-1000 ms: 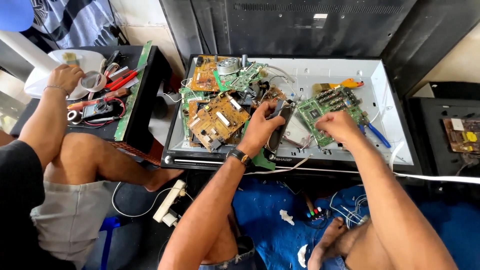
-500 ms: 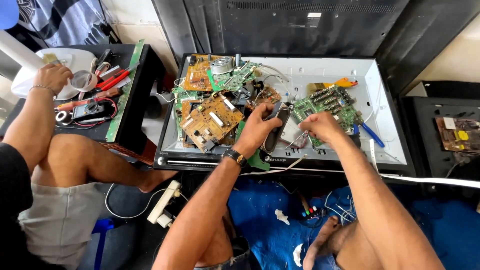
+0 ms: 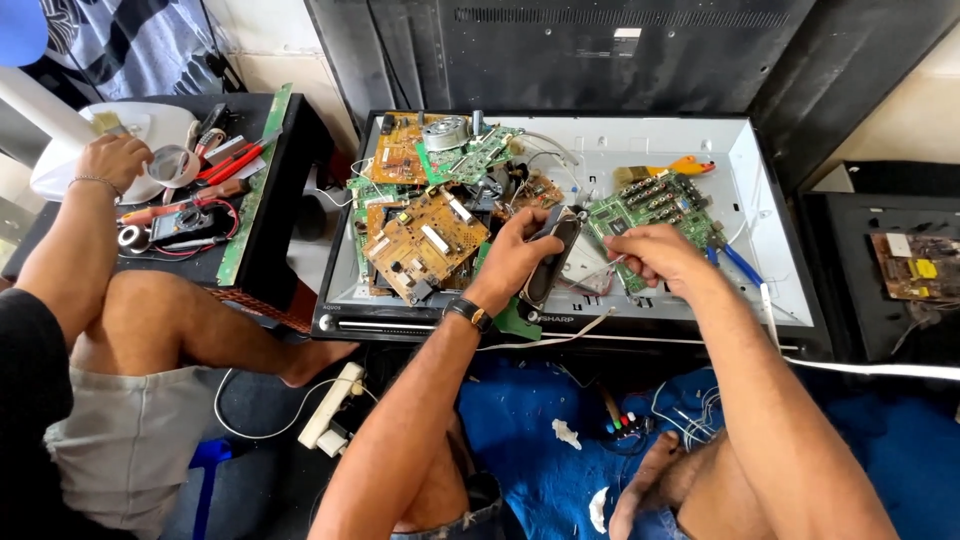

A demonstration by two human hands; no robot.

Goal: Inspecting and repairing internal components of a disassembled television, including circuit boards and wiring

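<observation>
holding a black speaker (image 3: 548, 262) clenched in left hand (image 3: 515, 258) — right hand (image 3: 655, 255) pinching its wire (image 3: 607, 265); probably freeing it, next needing a steady pull.

- Brown circuit board (image 3: 425, 240): lies tilted at the left of the white tray (image 3: 770, 270), on other boards.
- Orange-handled brush (image 3: 665, 168): rests near the tray's far wall.
- Blue-handled pliers (image 3: 738, 264): on the tray floor, right side.
- White power strip (image 3: 328, 405): on the floor below the tray.
- Co-worker's hand (image 3: 115, 160): beside red-handled tools (image 3: 232, 160) on the black side table (image 3: 285, 190).
</observation>
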